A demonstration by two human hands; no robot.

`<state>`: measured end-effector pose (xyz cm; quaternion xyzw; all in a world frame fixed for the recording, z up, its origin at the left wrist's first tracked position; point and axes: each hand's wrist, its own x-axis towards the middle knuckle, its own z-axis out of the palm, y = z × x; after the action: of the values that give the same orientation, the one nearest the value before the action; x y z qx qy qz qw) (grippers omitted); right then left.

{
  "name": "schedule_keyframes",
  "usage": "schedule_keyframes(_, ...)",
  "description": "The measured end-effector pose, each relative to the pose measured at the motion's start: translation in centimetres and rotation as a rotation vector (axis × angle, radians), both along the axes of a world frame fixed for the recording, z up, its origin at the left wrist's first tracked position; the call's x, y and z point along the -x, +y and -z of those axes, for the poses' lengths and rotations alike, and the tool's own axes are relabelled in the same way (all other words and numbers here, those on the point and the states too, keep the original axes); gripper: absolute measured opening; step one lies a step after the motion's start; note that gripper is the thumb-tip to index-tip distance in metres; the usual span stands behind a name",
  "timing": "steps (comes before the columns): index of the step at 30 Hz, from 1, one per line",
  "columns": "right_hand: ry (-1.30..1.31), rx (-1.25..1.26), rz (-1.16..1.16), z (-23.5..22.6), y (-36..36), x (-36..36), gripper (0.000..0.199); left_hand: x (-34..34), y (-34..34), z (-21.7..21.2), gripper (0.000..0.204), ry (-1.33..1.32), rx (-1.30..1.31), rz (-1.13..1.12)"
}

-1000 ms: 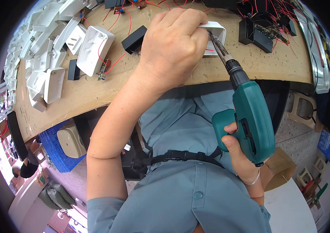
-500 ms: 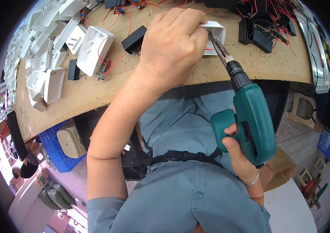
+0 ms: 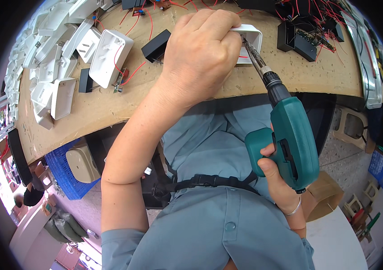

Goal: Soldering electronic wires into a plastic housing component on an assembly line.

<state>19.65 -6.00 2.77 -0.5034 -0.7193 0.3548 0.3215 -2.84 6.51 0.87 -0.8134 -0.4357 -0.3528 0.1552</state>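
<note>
While the left hand [image 3: 202,51] holds an open white plastic case [image 3: 255,38], the right hand [image 3: 282,191] grips a green-and-black pistol-shaped power screwdriver [image 3: 297,135].

We extend our left forearm [image 3: 143,130] up and to the right from a slightly bent elbow [image 3: 118,177], the left hand [image 3: 203,55] arched, its back toward us, fingers [image 3: 222,19] bent downward. Lower down, our right hand [image 3: 283,186] curls in a grip, thumb [image 3: 269,168] forward, a short stretch of right forearm [image 3: 297,221] showing.
</note>
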Motion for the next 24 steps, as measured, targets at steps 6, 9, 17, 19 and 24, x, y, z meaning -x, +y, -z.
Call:
schedule_keyframes(6, 0.069, 0.046, 0.038, 0.1, -0.4, -0.3, 0.039, 0.0, 0.0, -0.1, 0.007, 0.006, 0.003, -0.004)
schedule_keyframes(9, 0.083, 0.034, -0.011, -0.5, -0.2, -0.7, 0.033, 0.1, -0.1, -0.1, 0.006, 0.002, 0.005, -0.002)
schedule_keyframes(17, 0.091, 0.200, -0.035, -1.6, -1.1, -2.8, 0.063, 0.4, -1.6, -1.0, 0.017, -0.113, 0.153, -0.015)
schedule_keyframes(19, 0.132, 0.217, 0.024, -1.7, -1.3, -2.5, 0.063, 0.9, -2.1, -1.0, 0.033, -0.154, 0.183, 0.003)
schedule_keyframes(24, 0.115, 0.116, 0.097, -1.4, -1.0, -2.4, 0.062, 1.2, -3.7, -1.8, 0.036, -0.160, 0.153, -0.040)
